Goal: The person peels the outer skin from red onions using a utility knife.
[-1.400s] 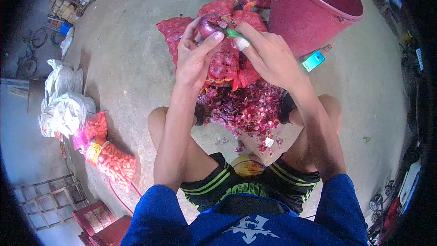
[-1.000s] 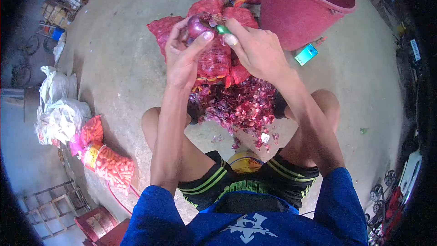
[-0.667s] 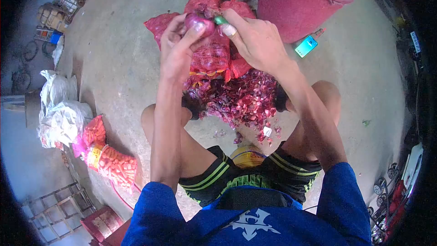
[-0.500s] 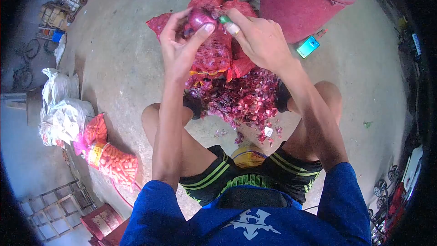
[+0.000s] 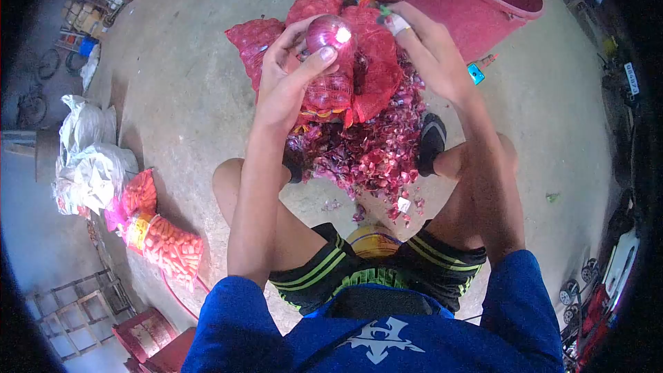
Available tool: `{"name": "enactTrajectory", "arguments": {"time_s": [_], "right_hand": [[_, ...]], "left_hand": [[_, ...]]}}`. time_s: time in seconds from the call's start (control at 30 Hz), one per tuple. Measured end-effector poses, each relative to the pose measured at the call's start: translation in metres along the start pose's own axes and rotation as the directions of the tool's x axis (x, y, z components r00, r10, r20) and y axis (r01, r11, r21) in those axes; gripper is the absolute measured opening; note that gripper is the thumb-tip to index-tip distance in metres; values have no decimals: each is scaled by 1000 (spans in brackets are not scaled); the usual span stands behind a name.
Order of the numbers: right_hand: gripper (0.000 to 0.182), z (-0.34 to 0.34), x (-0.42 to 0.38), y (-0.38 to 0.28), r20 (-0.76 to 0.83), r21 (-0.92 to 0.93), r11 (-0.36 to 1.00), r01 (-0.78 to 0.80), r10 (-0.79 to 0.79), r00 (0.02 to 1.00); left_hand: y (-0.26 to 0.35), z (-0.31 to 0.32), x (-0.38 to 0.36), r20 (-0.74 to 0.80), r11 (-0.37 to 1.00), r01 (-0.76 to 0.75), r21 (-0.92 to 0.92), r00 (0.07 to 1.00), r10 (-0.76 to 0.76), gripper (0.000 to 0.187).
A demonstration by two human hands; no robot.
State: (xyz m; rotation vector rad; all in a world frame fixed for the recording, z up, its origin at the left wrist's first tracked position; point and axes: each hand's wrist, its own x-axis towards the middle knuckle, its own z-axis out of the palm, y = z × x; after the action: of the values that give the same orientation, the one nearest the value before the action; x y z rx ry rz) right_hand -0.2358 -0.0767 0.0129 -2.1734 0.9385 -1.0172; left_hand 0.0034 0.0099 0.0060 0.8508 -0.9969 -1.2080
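Observation:
A red onion (image 5: 324, 31) with a bright pale spot at its right end rests in my left hand (image 5: 289, 69), fingers and thumb closed around it. To its right, apart from the onion, my right hand (image 5: 431, 45) is closed on a small green object (image 5: 385, 11), mostly hidden by the fingers; what kind of tool it is I cannot tell. White wrapping shows on that hand's thumb. Beneath both hands lie red mesh bags of onions (image 5: 376, 90). Loose onion skins (image 5: 366, 159) are heaped on the floor between my feet.
A large red tub (image 5: 456, 10) stands at the upper right, with a phone (image 5: 475, 73) on the floor by it. White sacks (image 5: 100, 176) and a mesh bag of carrots (image 5: 169, 245) sit at the left. Wheeled items line the right edge.
My right hand has pulled away from the onion to the right, carrying the green object. The left hand has moved slightly right and turned the onion, whose pale spot now shows.

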Motion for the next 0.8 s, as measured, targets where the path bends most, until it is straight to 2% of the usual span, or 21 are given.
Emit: {"name": "enactTrajectory", "arguments": {"time_s": [0.03, 0.17, 0.3, 0.4, 0.57, 0.63, 0.7, 0.77, 0.8], "right_hand": [[39, 5, 0, -3, -3, 71, 995, 77, -77, 997], [46, 15, -6, -24, 55, 147, 978, 145, -155, 986], [55, 20, -5, -24, 154, 86, 989, 120, -132, 979], [57, 19, -3, -27, 198, 129, 980, 153, -177, 964], [52, 11, 0, -39, 264, -7, 989, 150, -143, 954], [50, 18, -2, -32, 210, -19, 981, 195, -187, 960], [49, 21, -3, -31, 158, -31, 969, 243, -236, 959], [47, 21, -2, -33, 135, -178, 958, 224, -202, 970], [47, 18, 0, -28, 135, -182, 958, 224, -201, 970]], "left_hand": [[-2, -1, 0, -2, 1000, -2, 2, 1000, 2, 56], [-5, -3, 0, -68, 999, -23, -23, 997, 21, 56], [-5, -4, 1, -85, 997, -53, -49, 995, 49, 55], [-4, -12, 1, -47, 998, -25, -59, 999, 22, 52], [1, -22, 0, -29, 998, 46, -45, 998, -48, 48], [-2, -22, -1, -27, 998, 49, -29, 998, -50, 46], [-5, -19, 0, -42, 997, 19, -71, 999, -22, 45], [-8, -15, -2, -58, 998, -31, -61, 998, 28, 46], [-8, -13, -4, -74, 996, -77, -54, 995, 73, 47]]}}
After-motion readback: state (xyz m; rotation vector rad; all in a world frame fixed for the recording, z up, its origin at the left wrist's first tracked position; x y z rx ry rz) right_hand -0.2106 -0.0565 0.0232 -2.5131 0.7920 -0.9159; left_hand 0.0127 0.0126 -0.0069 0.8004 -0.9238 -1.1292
